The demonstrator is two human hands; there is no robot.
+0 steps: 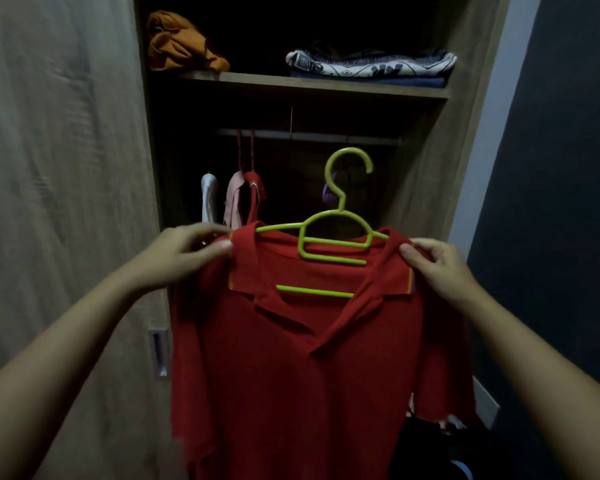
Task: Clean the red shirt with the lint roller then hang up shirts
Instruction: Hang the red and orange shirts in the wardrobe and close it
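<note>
Red shirt [291,375] is held up before the open wardrobe [426,188], our left hand [187,252] pinching one shoulder and our right hand [437,268] the other. Its shoulders hide the ends of the green hanger [336,241] inside it, whose hook stands free below the rail [326,136], and we lose the hem past the bottom edge. Garments [238,199] at the rail's left end are too dark to make out.

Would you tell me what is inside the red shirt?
A green hanger sits in the neck of the shirt, hook and bars showing; its arm ends are hidden under fabric.
</note>
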